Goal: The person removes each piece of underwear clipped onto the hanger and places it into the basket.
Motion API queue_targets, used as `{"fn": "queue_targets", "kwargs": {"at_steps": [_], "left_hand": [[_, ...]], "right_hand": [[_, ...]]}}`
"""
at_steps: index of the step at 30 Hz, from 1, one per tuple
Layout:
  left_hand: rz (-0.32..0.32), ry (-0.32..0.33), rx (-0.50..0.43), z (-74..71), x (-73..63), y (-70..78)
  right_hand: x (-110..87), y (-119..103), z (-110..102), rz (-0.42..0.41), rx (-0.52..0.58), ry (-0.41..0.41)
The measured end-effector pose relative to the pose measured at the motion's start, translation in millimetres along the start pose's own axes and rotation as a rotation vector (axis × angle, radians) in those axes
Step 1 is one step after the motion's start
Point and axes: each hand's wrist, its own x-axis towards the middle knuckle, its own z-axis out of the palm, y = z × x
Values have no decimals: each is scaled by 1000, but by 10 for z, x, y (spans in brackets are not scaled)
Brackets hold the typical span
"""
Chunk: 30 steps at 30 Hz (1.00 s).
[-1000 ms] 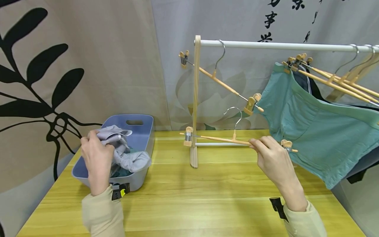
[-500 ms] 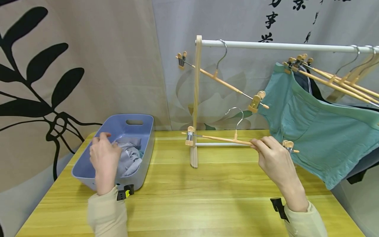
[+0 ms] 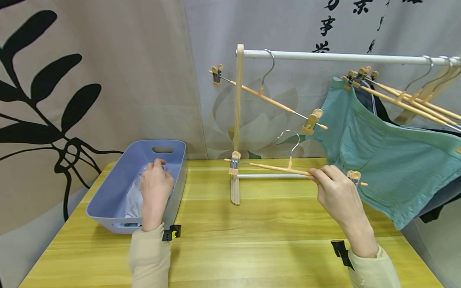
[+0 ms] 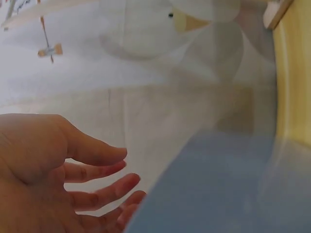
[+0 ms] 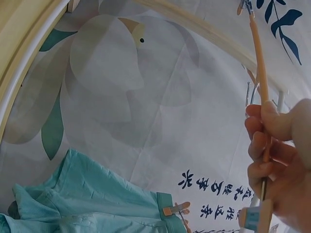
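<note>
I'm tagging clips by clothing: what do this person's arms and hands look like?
Both sleeves are plain pale beige. The left hand is gloveless, with a black strap bearing a yellow-green mark at its wrist; the right hand, also gloveless, has a second black strap.

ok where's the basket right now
In the head view, the basket sits at left on the table, left of the rack, with the left hand over it.

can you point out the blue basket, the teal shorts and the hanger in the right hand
blue basket (image 3: 180,186), head view: outer right wall
teal shorts (image 3: 399,160), head view: middle of the visible cloth
held hanger (image 3: 270,167), head view: bare stretch of its bar
</note>
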Motion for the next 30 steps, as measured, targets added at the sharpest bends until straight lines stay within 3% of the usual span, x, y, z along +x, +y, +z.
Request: {"fn": "queue_targets", "kwargs": {"at_steps": [10, 17, 25, 30], "left_hand": [[93, -29, -58, 296, 7, 352], [225, -23, -121, 501, 10, 634], [344, -81, -177, 794, 41, 873], [414, -129, -244, 947, 135, 1001]], "right_hand": [[-1, 15, -44, 28, -20, -16], [-3, 34, -60, 44, -29, -4], [4, 68, -98, 69, -50, -3], [5, 78, -147, 108, -72, -22]]}}
